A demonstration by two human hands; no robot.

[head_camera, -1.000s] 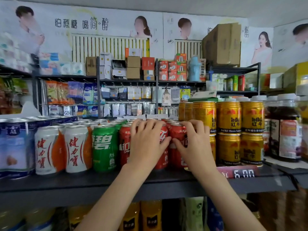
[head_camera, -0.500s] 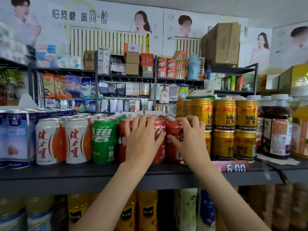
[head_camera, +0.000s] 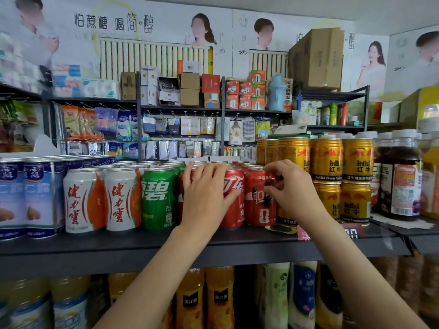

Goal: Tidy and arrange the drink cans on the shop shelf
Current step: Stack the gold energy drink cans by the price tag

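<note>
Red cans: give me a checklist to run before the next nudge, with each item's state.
1. Left hand on a red can, fingers spread over its top and front: ok.
2. Right hand curled round the neighbouring can: ok.
3. Both red cans upright: ok.
4. Labels facing front: not ok; the right can's logo is turned aside.
5. Green can upright beside the red ones: ok.
6. Gold cans stacked steadily by the right hand: ok for those in view; the nearest stack is hidden.
</note>
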